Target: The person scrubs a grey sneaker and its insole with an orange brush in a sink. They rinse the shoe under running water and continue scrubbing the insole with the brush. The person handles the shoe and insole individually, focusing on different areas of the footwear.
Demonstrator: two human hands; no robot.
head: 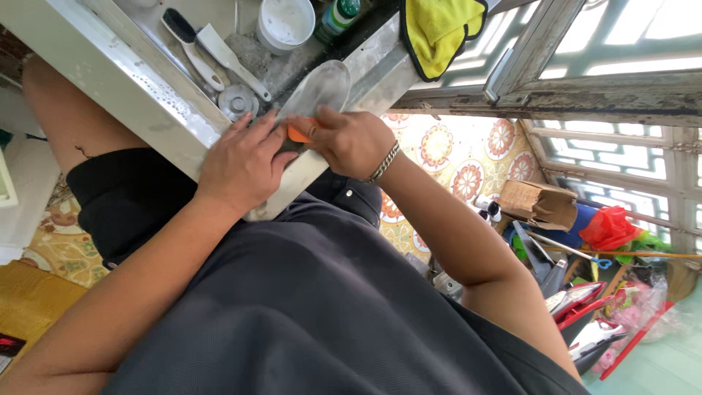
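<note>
Both hands meet at the front rim of a metal sink (117,73). My left hand (245,164) rests on the rim and pinches the near end of a grey, flat shoe insole (322,86) that points away into the sink. My right hand (351,139), with a metal bracelet on its wrist, is closed around a small orange object (298,134) pressed against the insole's near end. Most of the orange object is hidden by the fingers, so I cannot tell what kind of thing it is.
In the sink lie a black-bristled brush (190,45), a white-handled brush (232,53), a round drain strainer (238,101), a white cup (285,22) and a green bottle (338,14). A yellow cloth (439,29) hangs over the edge. A cardboard box (537,203) and clutter fill the floor at the right.
</note>
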